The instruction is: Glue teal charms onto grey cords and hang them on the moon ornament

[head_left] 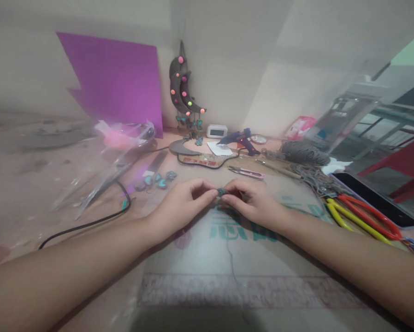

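Note:
Between the fingertips of both hands sits a small teal and grey yarn-wrapped piece (221,191), mostly covered by the fingers. My left hand (188,198) pinches it from the left, thumb against forefinger. From the other side my right hand (250,200) grips it in the same way. A thin grey thread (231,258) runs down from below the hands over the printed plastic sheet. Several teal and grey heart-like pieces (162,180) lie beyond my left hand. Thread snips (246,173) with a pink handle rest just past my right hand.
At the back stand a blue glue gun (239,138), a small white clock (217,131) and a hanging grey moon ornament (179,87). Grey yarn (305,153), a phone (375,198) and red-and-yellow-handled pliers (369,216) lie right. A black cord (89,224) crosses the left side.

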`<state>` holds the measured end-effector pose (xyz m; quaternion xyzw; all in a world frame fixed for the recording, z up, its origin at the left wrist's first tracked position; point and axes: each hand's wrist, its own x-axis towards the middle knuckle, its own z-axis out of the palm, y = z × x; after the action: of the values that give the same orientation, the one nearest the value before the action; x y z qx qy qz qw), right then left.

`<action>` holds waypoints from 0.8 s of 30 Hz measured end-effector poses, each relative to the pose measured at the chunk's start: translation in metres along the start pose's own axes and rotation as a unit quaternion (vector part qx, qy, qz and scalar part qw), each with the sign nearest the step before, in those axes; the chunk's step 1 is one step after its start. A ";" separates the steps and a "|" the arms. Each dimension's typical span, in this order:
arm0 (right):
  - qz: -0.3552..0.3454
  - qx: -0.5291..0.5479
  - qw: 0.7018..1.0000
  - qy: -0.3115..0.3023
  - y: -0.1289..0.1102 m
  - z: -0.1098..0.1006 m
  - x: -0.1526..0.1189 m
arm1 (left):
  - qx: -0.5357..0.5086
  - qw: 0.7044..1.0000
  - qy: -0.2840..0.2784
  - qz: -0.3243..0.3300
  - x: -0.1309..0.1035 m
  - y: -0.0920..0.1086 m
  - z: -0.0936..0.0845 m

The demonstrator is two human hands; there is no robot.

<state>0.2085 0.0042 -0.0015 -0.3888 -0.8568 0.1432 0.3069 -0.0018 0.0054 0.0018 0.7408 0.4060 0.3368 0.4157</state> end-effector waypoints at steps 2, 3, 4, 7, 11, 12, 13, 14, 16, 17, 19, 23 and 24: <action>0.002 0.012 1.000 0.002 0.000 -0.001 0.000 | 0.003 1.000 0.004 0.000 0.000 0.001 0.000; 0.004 0.020 1.000 0.004 -0.001 -0.001 -0.001 | 0.004 1.000 0.006 0.001 0.000 0.001 0.000; 0.009 0.026 1.000 0.008 -0.001 -0.001 -0.001 | 0.003 1.000 0.008 0.002 0.000 0.002 0.000; 0.035 0.037 0.999 0.010 -0.003 0.000 -0.004 | -0.001 1.000 0.012 0.002 0.000 0.002 0.001; 0.064 0.067 0.996 -0.001 -0.010 0.002 -0.008 | -0.002 1.000 0.014 0.007 0.000 0.001 0.001; 0.069 0.075 0.995 -0.003 -0.012 0.003 -0.008 | 0.000 1.000 0.015 0.010 0.000 0.001 0.000; 0.073 0.084 0.994 -0.007 -0.014 0.003 -0.008 | 0.003 1.000 0.017 0.013 0.000 0.000 0.000; 0.079 0.097 0.992 -0.012 -0.016 0.003 -0.008 | 0.005 1.000 0.018 0.015 0.000 0.000 0.000; 0.096 0.134 0.986 -0.029 -0.019 0.002 -0.006 | 0.008 1.000 0.020 0.018 0.000 -0.001 0.000; 0.107 0.157 0.981 -0.036 -0.019 0.002 -0.006 | 0.009 1.000 0.021 0.021 0.000 -0.001 0.000; 0.130 0.206 0.969 -0.043 -0.019 0.002 -0.004 | 0.010 0.999 0.020 0.025 0.000 -0.001 0.000; 0.149 0.296 0.942 -0.043 -0.015 0.004 -0.002 | 0.004 0.999 0.015 0.030 0.000 0.000 0.001; 0.151 0.312 0.937 -0.043 -0.014 0.004 -0.002 | 0.005 0.999 0.013 0.030 0.000 0.001 0.001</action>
<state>0.1986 -0.0063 0.0012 -0.3918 -0.7130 0.4643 0.3500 -0.0010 0.0047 0.0020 0.7500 0.3909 0.3568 0.3967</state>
